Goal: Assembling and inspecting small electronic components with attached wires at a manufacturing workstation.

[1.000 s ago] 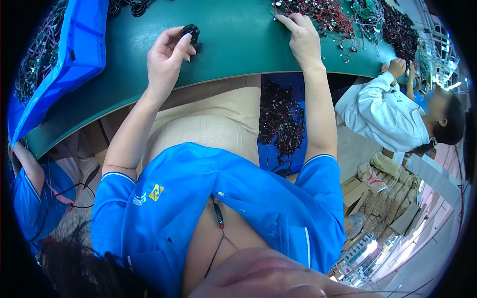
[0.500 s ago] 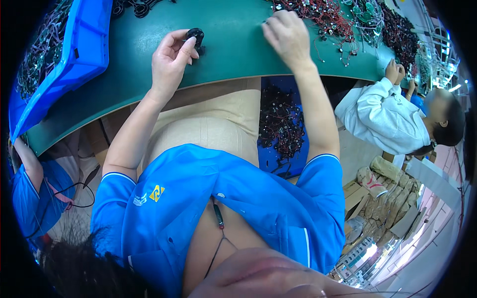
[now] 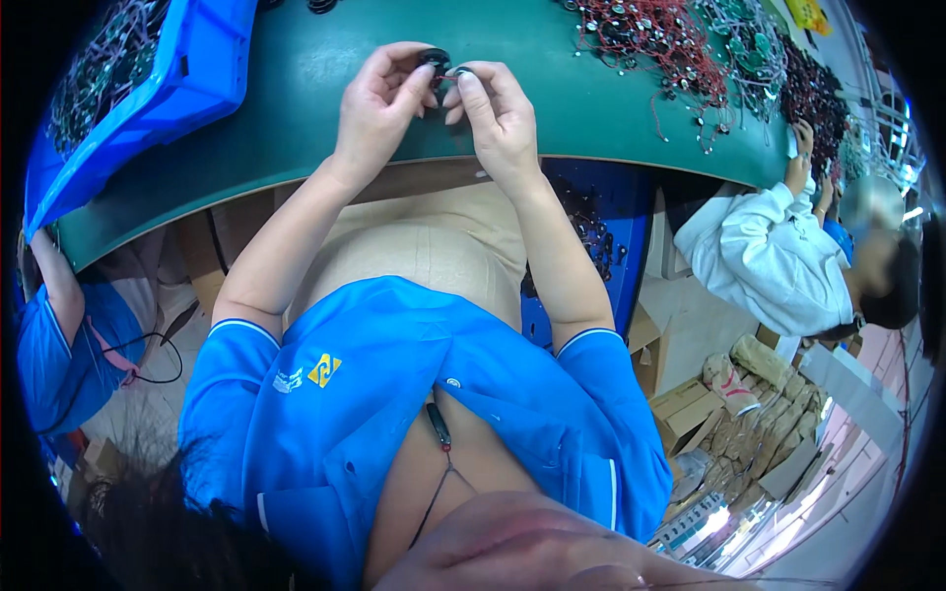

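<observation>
Though small, black part (image 3: 433, 56) in left hand (image 3: 381, 102)

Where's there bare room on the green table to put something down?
Two broad patches of the green table look bare: one between the blue bin and the left hand, another between the right hand and the red wires. It's crowded toward the right, where those red wires, some pale wires and a dark heap sit side by side.

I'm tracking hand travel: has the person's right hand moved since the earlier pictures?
Yes: the right bare hand has moved leftward, away from the tangled heap of red-wired parts on the green tabletop, to beside the left bare hand.
</observation>
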Motion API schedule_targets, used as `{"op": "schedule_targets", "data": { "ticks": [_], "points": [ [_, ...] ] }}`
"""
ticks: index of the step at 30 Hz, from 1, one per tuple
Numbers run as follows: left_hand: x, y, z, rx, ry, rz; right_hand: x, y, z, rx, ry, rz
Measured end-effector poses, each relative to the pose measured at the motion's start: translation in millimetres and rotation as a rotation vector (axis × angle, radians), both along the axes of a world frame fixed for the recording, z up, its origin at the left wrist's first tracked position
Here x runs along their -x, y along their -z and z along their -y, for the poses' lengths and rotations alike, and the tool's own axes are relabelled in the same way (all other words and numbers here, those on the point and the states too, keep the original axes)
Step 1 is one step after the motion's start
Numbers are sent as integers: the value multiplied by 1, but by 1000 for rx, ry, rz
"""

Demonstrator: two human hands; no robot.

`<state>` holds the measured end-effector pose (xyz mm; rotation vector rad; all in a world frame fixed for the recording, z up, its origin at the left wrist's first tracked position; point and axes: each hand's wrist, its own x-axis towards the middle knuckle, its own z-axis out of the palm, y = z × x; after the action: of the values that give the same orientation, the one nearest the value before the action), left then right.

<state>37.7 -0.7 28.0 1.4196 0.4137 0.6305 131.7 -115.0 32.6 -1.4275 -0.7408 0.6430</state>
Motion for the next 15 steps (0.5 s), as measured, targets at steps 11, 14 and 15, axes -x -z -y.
{"op": "schedule_targets", "data": {
  "ticks": [11, 14, 15],
  "points": [
    [13, -17, -7, -705, 98, -94, 0, -11, 4, 48, 69, 31],
    [12, -22, 2, -753, 55, -111, 9, -13, 2, 19, 143, -34],
    [11, -23, 5, -761, 33, -116, 12, -13, 1, 19, 172, -59]
  ]
}}
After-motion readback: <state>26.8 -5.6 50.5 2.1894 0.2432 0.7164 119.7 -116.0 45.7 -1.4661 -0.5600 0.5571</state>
